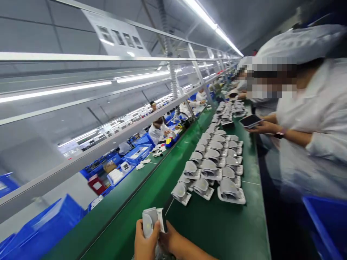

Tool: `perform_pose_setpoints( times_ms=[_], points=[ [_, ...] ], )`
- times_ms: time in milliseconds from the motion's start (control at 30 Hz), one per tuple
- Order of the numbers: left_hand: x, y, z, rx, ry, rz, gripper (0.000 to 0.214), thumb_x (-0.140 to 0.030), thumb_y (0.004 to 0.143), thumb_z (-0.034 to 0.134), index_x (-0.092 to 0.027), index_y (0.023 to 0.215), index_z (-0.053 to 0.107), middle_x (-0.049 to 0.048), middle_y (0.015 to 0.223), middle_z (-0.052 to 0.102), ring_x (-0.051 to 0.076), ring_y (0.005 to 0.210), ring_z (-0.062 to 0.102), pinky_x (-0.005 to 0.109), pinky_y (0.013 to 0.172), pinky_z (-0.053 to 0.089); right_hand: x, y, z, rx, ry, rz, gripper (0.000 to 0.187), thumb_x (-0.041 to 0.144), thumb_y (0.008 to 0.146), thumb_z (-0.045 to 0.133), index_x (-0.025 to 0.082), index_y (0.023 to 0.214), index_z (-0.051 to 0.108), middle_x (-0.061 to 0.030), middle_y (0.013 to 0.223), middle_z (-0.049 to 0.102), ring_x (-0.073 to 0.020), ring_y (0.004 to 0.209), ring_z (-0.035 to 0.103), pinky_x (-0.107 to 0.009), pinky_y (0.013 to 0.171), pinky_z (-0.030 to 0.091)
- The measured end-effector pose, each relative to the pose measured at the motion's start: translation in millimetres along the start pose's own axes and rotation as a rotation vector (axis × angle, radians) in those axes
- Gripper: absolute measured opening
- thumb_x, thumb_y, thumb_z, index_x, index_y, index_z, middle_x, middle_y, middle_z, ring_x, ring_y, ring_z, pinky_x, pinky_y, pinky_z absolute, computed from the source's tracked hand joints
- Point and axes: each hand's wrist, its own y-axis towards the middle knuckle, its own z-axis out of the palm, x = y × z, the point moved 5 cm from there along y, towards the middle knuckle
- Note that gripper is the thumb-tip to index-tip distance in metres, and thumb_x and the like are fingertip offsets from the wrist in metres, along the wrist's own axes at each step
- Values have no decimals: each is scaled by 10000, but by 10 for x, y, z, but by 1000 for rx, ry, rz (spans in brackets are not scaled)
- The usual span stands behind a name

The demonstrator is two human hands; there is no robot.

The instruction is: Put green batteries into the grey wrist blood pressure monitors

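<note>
Head view: the left hand (146,240) is closed around a small grey-and-white device (150,222), the thumb pressed along its near side. The right hand (171,236) comes in from the lower right, close against the device's dark-edged side (its fingers are mostly hidden, so how firmly it grips I cannot tell). The device is held up at the bottom middle, above the green bench (195,225) and clear of its surface. Just beyond the hands, many similar devices (213,164) stand in rows along the bench, each with a curved grey part over a white base. A lighter green strip (119,224) runs beside the rows, on their left.

On the right, a co-worker (303,144) in a white coat and cap holds a flat, dark-faced device (251,121) over the bench edge. A blue bin (326,227) sits at the lower right, and a larger blue crate (54,220) tilts at the lower left. Metal rails (121,141) cross overhead, with a printed sheet (116,36) hanging near the top.
</note>
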Motion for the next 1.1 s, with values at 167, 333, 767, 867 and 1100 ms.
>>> perform_pose_setpoints(
  times_ms=[167,333,767,867,1100],
  points=[
    [605,51,-532,-178,39,-146,642,-694,664,654,-208,1062,519,70,940,654,309,886,645,393,767,479,-15,-589,711,626,1361,1101,275,377,828,682,203,1041,668,44,720,640,-37,396,356,-145,361,247],
    [1126,-35,-431,-173,56,-214,758,-644,794,505,-245,1429,398,131,1345,594,345,1185,609,440,964,466,-47,-653,750,617,1458,1186,678,619,531,853,205,1000,593,36,788,639,-3,408,280,-174,385,149],
    [1300,-252,-283,-53,30,-151,818,-713,893,413,-175,1506,356,196,1335,556,344,1226,565,431,1008,463,-57,-668,618,544,1243,993,563,620,665,783,193,927,525,105,556,414,-21,396,204,-207,411,165],
    [1309,-258,-262,-43,7,-124,791,-667,892,477,-166,1493,362,189,1338,575,327,1213,578,410,1004,459,-81,-651,579,469,1160,895,451,545,706,759,187,849,525,29,701,551,-58,506,398,-205,482,307],
    [1306,-266,-216,-34,-20,-23,693,-504,885,574,-186,1473,391,154,1436,552,288,1253,574,382,1044,447,-133,-670,580,503,996,794,461,589,825,591,168,997,669,-1,698,558,-133,602,499,-250,566,390]
  ],
)
